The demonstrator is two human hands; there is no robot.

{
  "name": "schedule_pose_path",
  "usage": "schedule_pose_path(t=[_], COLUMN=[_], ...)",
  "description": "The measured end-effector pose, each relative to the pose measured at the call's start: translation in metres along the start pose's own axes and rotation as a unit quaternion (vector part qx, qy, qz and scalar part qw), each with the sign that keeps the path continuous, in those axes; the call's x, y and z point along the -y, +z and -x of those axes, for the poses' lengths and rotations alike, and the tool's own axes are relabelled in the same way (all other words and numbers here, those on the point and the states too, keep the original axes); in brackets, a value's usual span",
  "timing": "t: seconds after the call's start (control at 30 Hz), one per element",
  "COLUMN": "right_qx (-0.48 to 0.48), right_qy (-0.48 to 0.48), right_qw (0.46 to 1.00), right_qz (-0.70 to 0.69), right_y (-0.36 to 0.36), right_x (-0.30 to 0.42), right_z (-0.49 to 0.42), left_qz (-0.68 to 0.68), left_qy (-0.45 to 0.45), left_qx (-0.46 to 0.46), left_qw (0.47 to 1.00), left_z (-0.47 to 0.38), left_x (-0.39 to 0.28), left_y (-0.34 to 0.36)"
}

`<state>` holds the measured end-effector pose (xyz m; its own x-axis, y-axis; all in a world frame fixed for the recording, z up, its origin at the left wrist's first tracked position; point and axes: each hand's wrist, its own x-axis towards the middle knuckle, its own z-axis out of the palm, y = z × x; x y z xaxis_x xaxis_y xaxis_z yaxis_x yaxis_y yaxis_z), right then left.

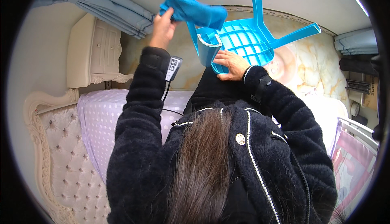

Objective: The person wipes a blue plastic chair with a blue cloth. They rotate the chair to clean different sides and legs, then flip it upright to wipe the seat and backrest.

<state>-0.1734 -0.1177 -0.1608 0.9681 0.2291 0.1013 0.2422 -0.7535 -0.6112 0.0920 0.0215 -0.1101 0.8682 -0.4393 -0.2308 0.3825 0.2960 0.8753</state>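
Note:
A bright blue plastic stool [243,39] is upside down in front of me, its ribbed underside showing and its legs sticking up and outward. The nearest leg [207,53] has a whitish, rough-looking edge around its hollow end. My left hand [164,25] pinches a darker blue cloth [195,12], which is slightly blurred and stretches to the right above the stool. Part of the far left leg is hidden behind this cloth. At the base of the nearest leg, my right hand [233,65] grips the stool's rim, fingers against the leg.
Beneath me is a bed with a purple dotted sheet [103,111] and a tufted headboard [73,150]. A cream cabinet [105,47] and blue curtain [115,9] stand at left. A pink basin [286,61] lies on the marbled floor. A white bed rail [359,126] is at right.

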Motion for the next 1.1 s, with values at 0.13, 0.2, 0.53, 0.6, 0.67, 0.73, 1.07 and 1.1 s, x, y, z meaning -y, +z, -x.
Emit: schedule_pose_path(t=[0.13, 0.2, 0.53, 0.6, 0.67, 0.73, 1.07, 1.1], right_qx=[0.003, 0.001, 0.004, 0.009, 0.01, 0.004, 0.0, 0.009], right_qy=[0.004, 0.001, -0.005, -0.008, -0.006, -0.003, 0.001, 0.007], right_qw=[1.0, 1.0, 1.0, 1.0, 1.0, 1.0, 1.0, 1.0], right_qz=[0.005, -0.001, -0.011, -0.012, -0.009, -0.006, 0.019, 0.016], right_y=[0.0, 0.0, 0.002, 0.001, 0.001, 0.002, -0.001, -0.002], right_x=[0.0, -0.001, -0.005, -0.005, -0.005, -0.005, -0.002, -0.002], right_z=[-0.001, -0.001, -0.002, -0.001, 0.0, 0.002, -0.001, 0.0], left_qz=[-0.177, -0.364, -0.514, -0.555, -0.564, -0.587, -0.486, -0.476], left_qy=[0.035, 0.087, 0.403, 0.299, 0.243, 0.204, 0.21, 0.228], left_qx=[-0.132, -0.116, -0.057, 0.005, 0.038, 0.038, 0.015, 0.012], left_qw=[0.975, 0.92, 0.755, 0.776, 0.788, 0.782, 0.848, 0.849], left_z=[-0.005, -0.012, 0.017, 0.035, 0.045, 0.044, -0.031, -0.036], left_x=[0.042, 0.054, 0.029, 0.043, 0.063, 0.084, 0.088, 0.085], left_y=[-0.031, -0.044, -0.032, -0.023, -0.016, -0.013, 0.002, 0.005])
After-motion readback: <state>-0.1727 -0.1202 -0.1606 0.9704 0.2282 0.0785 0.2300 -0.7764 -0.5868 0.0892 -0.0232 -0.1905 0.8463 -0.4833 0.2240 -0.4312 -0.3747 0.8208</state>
